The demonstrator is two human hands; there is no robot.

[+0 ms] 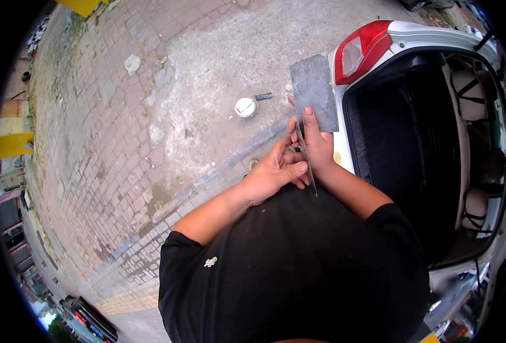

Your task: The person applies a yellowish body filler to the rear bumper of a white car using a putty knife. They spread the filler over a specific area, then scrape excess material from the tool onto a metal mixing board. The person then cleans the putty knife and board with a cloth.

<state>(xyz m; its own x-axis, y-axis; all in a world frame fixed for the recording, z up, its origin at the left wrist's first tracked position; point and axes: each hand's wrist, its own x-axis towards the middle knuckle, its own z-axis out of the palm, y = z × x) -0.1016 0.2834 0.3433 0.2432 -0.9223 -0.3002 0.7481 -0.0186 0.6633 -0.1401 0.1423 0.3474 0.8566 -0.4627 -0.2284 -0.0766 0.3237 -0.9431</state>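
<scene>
My right hand grips a flat grey rectangular plate, its thumb lying on the plate's face and the other fingers mostly hidden beneath. The plate's surface looks scuffed, and its far corner is close to the red tail light of a white car. In front of my body, my left hand is closed on a thin flat blade seen nearly edge-on, thumb on one side. That blade stands tilted beside my right hand; whether it touches the plate I cannot tell.
At my right is the white car's open trunk, with the tail light at its far corner. A round white-topped can and a short dark strip lie on the concrete. Paving bricks spread left; a dark car stands far off.
</scene>
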